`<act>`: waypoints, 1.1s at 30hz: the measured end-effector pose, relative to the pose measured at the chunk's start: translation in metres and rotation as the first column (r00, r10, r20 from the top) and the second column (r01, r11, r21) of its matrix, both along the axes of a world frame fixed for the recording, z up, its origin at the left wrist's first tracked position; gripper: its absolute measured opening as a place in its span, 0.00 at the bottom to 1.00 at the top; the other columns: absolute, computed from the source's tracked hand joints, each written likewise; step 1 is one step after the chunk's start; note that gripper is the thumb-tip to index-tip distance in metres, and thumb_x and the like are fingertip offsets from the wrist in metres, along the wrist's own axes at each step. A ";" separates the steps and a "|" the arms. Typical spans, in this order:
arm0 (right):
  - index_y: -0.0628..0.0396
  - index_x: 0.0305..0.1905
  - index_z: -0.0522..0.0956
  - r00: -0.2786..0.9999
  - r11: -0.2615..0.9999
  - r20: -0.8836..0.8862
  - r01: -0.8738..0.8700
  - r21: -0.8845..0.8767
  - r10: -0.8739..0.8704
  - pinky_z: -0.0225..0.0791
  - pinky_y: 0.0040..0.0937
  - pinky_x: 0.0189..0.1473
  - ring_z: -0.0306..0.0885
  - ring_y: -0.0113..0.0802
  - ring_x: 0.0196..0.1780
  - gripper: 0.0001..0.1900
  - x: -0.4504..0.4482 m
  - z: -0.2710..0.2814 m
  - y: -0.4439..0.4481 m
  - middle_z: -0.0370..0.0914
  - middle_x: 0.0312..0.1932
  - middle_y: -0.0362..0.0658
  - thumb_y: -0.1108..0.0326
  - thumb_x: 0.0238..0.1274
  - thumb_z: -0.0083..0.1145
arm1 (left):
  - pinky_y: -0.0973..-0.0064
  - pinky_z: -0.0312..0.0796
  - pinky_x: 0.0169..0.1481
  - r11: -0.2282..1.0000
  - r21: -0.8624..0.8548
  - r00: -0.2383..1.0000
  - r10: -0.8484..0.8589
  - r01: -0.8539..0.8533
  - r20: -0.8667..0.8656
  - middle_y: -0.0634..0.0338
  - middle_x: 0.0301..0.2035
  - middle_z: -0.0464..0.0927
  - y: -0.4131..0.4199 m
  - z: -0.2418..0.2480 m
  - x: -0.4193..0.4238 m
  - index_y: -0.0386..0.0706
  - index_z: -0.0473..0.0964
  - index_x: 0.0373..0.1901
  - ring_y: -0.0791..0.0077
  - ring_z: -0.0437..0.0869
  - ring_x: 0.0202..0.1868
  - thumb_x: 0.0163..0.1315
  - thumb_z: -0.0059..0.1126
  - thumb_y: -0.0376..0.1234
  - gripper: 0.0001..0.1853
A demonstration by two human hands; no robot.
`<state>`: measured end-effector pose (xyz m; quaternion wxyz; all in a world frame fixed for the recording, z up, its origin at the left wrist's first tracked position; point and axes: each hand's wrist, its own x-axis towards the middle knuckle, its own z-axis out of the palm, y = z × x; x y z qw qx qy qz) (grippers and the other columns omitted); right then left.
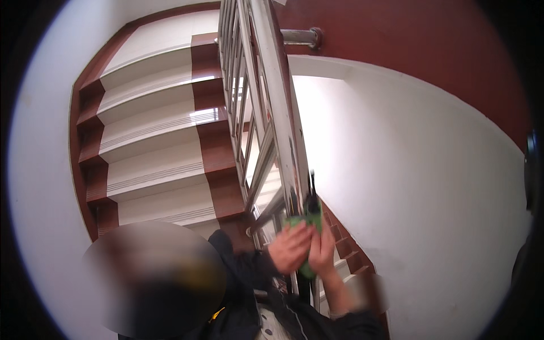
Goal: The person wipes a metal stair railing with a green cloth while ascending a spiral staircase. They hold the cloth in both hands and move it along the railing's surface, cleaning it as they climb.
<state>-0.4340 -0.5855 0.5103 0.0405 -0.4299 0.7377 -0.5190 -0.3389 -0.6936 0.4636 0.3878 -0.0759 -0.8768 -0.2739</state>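
Note:
A green and black handheld device (314, 219) is held in both my hands, just beside the handrail. A thin black piece rises from its top. Motion blur and my fingers hide much of it, so its exact kind is unclear. My left hand (290, 247) wraps it from the left, fingers across its front. On the other side my right hand (322, 250) grips it, the bare forearm coming up from below. Some green shows below my fingers. The shiny metal handrail (278, 93) runs up from behind my hands and mirrors dark shapes.
White and red-brown stairs (157, 140) rise at left, flanked by metal balusters (238, 80). More steps (342, 250) descend at lower right, along a white wall (416, 170). A metal bracket (301, 37) joins a dark red surface. A blurred patch (157, 280) covers the lower left.

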 end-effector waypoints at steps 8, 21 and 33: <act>0.65 0.64 0.69 0.987 0.989 0.135 -0.062 -0.138 0.081 0.64 0.40 0.63 0.73 0.56 0.61 0.20 -0.023 0.034 -0.052 0.73 0.60 0.59 0.74 0.70 0.43 | 0.44 0.55 0.70 0.994 0.037 0.992 0.105 -0.103 -0.062 0.45 0.62 0.69 -0.043 0.053 -0.022 0.35 0.74 0.53 0.46 0.64 0.69 0.50 0.58 0.26 0.24; 0.69 0.63 0.68 0.994 0.984 0.048 0.093 0.150 -0.101 0.62 0.43 0.66 0.68 0.61 0.65 0.21 0.072 -0.051 0.116 0.67 0.63 0.65 0.73 0.68 0.43 | 0.69 0.67 0.59 0.886 -0.284 0.922 -0.387 0.367 -0.017 0.58 0.67 0.67 0.036 -0.052 0.035 0.45 0.75 0.57 0.68 0.68 0.69 0.59 0.50 0.30 0.22; 0.63 0.66 0.67 0.969 0.990 -0.220 0.091 -0.107 -0.113 0.70 0.43 0.54 0.74 0.61 0.55 0.22 -0.008 0.043 -0.062 0.71 0.57 0.64 0.74 0.68 0.45 | 0.53 0.58 0.71 0.996 -0.022 0.995 0.084 -0.085 -0.048 0.42 0.65 0.64 -0.052 0.039 -0.018 0.34 0.76 0.53 0.40 0.61 0.70 0.56 0.54 0.26 0.20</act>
